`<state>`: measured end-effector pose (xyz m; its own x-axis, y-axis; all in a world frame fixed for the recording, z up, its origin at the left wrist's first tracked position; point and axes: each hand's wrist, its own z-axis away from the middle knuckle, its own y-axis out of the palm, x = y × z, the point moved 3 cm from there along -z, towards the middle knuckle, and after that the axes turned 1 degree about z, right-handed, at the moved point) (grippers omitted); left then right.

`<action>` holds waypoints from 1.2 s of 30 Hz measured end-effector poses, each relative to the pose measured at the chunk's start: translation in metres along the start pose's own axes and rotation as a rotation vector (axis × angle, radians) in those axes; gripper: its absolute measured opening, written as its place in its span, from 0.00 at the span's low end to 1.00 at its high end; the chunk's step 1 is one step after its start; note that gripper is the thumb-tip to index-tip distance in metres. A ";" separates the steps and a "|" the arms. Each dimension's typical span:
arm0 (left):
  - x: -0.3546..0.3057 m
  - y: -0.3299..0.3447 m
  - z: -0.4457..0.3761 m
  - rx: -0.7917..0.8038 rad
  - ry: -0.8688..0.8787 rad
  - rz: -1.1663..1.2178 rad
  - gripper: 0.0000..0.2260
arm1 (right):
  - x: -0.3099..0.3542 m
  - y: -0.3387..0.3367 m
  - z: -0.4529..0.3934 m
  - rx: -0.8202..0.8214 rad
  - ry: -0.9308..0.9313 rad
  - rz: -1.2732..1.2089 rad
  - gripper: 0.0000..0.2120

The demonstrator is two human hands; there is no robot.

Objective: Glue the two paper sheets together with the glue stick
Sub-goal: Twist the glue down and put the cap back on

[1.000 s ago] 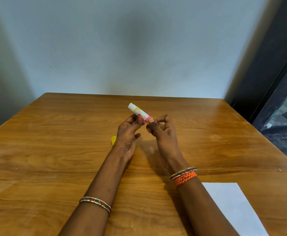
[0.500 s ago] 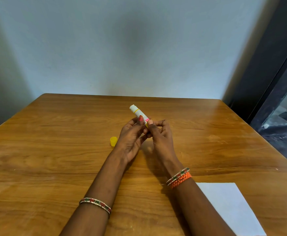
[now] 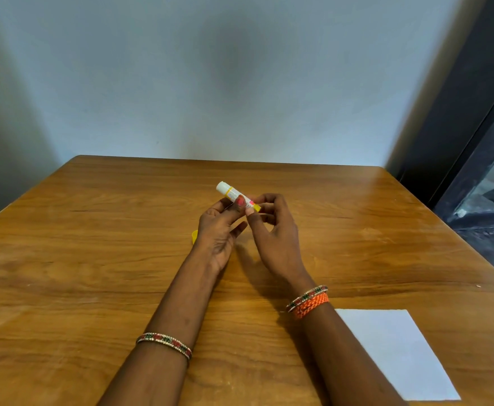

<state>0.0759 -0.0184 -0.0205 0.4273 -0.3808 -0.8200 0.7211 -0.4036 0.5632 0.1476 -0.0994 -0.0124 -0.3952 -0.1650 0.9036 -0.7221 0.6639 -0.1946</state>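
Observation:
I hold an uncapped white and yellow glue stick (image 3: pixel 228 192) above the middle of the wooden table (image 3: pixel 93 259), its white tip pointing up and to the left. My left hand (image 3: pixel 219 230) grips its body with thumb and fingers. My right hand (image 3: pixel 272 230) pinches its yellow base end. The yellow cap (image 3: pixel 194 236) lies on the table, mostly hidden behind my left hand. White paper (image 3: pixel 395 353) lies flat at the near right of the table; I cannot tell whether it is one sheet or two stacked.
A pale wall stands behind the table's far edge. A dark door or window frame (image 3: pixel 456 118) runs along the right side, past the table's right edge.
Both hands stay on the glue stick at about the same spot. The yellow cap, in full view half a second ago, is now mostly hidden behind my left hand.

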 end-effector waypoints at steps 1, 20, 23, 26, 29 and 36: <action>-0.001 0.000 -0.001 0.007 0.006 0.009 0.16 | -0.001 0.001 -0.001 0.002 0.078 -0.109 0.04; -0.003 0.004 -0.002 0.107 0.059 0.117 0.10 | 0.000 -0.009 -0.007 -0.083 -0.021 -0.224 0.05; -0.002 0.005 -0.002 0.106 0.074 0.093 0.09 | -0.008 -0.008 -0.010 -0.056 0.151 -0.371 0.04; -0.002 0.007 0.001 0.132 0.086 0.044 0.08 | -0.015 -0.001 -0.009 0.055 0.394 -0.582 0.05; -0.001 0.009 0.002 0.125 0.075 0.027 0.06 | -0.015 0.002 -0.008 0.068 0.402 -0.762 0.04; -0.003 0.004 -0.001 0.058 0.052 0.050 0.13 | -0.008 -0.003 -0.007 -0.032 0.011 -0.101 0.07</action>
<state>0.0778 -0.0184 -0.0154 0.4907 -0.3583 -0.7943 0.6663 -0.4331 0.6070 0.1562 -0.0951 -0.0163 -0.3151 -0.2240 0.9223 -0.7394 0.6672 -0.0906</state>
